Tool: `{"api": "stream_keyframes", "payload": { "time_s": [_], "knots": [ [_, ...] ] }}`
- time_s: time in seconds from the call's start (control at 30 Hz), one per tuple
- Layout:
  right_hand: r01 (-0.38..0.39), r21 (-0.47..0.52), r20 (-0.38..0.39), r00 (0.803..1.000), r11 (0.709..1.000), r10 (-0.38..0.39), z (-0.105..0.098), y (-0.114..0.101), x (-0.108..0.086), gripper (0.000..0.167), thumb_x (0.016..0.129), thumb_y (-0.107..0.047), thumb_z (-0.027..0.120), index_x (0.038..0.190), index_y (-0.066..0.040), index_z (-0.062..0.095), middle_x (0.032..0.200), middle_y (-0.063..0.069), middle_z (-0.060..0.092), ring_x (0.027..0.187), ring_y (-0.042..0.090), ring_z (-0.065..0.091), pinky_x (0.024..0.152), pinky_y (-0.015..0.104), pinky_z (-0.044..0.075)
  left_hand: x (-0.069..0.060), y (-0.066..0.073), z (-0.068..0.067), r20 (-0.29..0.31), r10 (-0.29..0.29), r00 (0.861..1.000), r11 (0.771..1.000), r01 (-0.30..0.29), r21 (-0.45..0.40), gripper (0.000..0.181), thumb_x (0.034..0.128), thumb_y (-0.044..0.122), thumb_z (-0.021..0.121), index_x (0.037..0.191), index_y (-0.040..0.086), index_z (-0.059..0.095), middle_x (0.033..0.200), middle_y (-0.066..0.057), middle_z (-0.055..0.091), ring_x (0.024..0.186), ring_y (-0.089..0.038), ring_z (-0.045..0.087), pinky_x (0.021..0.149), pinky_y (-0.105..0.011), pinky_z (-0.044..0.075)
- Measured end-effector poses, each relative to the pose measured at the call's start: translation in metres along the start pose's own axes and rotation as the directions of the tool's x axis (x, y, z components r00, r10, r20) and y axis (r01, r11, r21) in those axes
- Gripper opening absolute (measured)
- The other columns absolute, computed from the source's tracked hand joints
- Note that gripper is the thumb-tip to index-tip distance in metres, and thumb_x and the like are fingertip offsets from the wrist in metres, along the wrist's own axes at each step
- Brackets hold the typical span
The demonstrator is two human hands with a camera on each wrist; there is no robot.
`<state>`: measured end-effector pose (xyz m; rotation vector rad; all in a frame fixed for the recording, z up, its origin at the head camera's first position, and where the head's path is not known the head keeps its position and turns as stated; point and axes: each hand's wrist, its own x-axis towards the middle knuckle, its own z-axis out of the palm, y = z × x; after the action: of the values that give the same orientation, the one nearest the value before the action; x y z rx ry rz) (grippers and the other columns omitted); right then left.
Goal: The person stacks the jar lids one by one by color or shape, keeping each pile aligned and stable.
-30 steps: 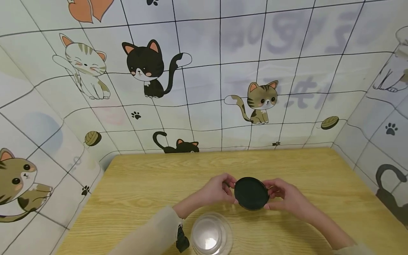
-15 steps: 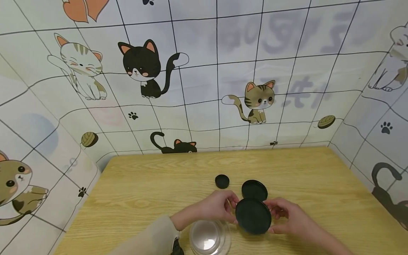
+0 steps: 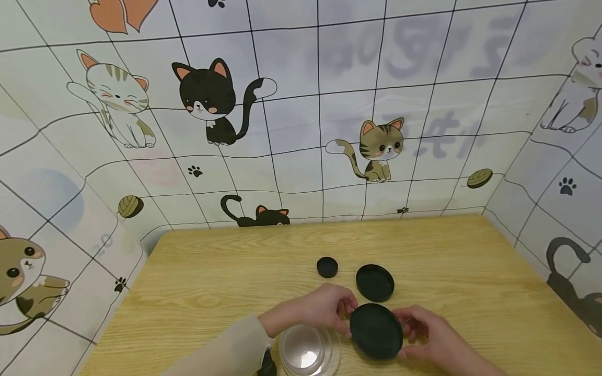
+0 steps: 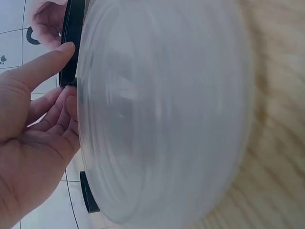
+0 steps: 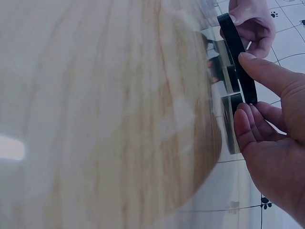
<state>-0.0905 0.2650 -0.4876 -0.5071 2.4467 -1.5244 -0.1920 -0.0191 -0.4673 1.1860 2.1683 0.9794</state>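
A large round black lid [image 3: 376, 331] is held by both hands over the front part of the table, its flat face visible in the head view. My left hand [image 3: 326, 309] pinches its left edge between thumb and fingers. On the opposite edge, my right hand [image 3: 430, 337] grips with thumb and curled fingers. Both wrist views show the lid edge-on [image 4: 72, 43] [image 5: 239, 59]. Beyond it on the wood lie a medium black lid [image 3: 374, 282] and a small black lid [image 3: 327, 267], apart from each other. Clear round plastic containers [image 3: 305, 349], seemingly nested, stand close to my left wrist.
The wooden table [image 3: 226, 271] meets a wall [image 3: 301, 125] of cat-printed, grid-lined fabric at the back and both sides. In the left wrist view a clear container [image 4: 167, 114] fills most of the picture. A dark wrist device [image 3: 267, 363] sits at my left cuff.
Both hands have moved toward the front edge with the large lid, most of the way in the first half second. The medium and small lids behind have come into view.
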Motion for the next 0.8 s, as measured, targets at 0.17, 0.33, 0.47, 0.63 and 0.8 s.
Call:
{"api": "stream_keyframes", "payload": {
  "time_s": [0.17,0.33,0.47,0.63,0.8],
  "knots": [
    [-0.037,0.027,0.002,0.999,0.999,0.037,0.000,0.000,-0.007,0.063,0.080,-0.011,0.089,0.130,0.010,0.057,0.108,0.012,0.062,0.086,0.011,0.057,0.072,0.024,0.052,0.006,0.003,-0.001,0.044,0.014,0.999,0.999,-0.016,0.030,0.042,0.0726,0.001,0.092,0.108,0.003,0.068,0.086,0.010,0.061,0.070,0.005,0.056,0.068,-0.013,0.052],
    [-0.021,0.062,0.010,1.000,0.998,0.021,0.002,0.005,-0.012,0.063,0.080,-0.009,0.087,0.132,0.011,0.056,0.107,0.010,0.061,0.086,0.012,0.057,0.070,0.025,0.052,0.009,0.004,0.001,0.076,0.022,0.997,0.998,-0.026,0.054,0.041,0.0733,0.002,0.091,0.107,0.003,0.069,0.086,0.010,0.062,0.072,0.005,0.056,0.069,-0.012,0.051],
    [-0.049,0.068,0.028,0.999,0.997,0.047,0.002,0.006,-0.012,0.064,0.079,-0.008,0.088,0.131,0.012,0.056,0.106,0.011,0.060,0.084,0.011,0.055,0.069,0.025,0.050,0.011,0.002,0.003,0.096,0.021,0.995,0.997,-0.028,0.065,0.040,0.0733,0.001,0.091,0.107,0.003,0.069,0.087,0.010,0.062,0.073,0.005,0.055,0.069,-0.011,0.050],
    [-0.003,0.014,0.024,1.000,1.000,0.003,0.002,0.010,-0.012,0.063,0.076,-0.005,0.088,0.129,0.012,0.058,0.104,0.005,0.060,0.079,0.011,0.050,0.062,0.027,0.045,0.013,0.002,0.005,0.106,0.023,0.994,0.993,-0.036,0.117,0.040,0.0741,0.004,0.092,0.107,0.005,0.070,0.086,0.012,0.060,0.076,0.005,0.054,0.071,-0.010,0.049],
    [-0.027,-0.004,0.026,0.999,1.000,0.027,0.001,0.011,-0.012,0.064,0.076,-0.007,0.089,0.130,0.010,0.059,0.106,0.006,0.062,0.078,0.010,0.049,0.061,0.028,0.044,0.013,0.000,0.003,0.099,0.031,0.995,0.992,-0.042,0.117,0.040,0.0741,0.005,0.092,0.108,0.005,0.071,0.088,0.011,0.060,0.079,0.005,0.055,0.073,-0.010,0.048]
  ]
}}
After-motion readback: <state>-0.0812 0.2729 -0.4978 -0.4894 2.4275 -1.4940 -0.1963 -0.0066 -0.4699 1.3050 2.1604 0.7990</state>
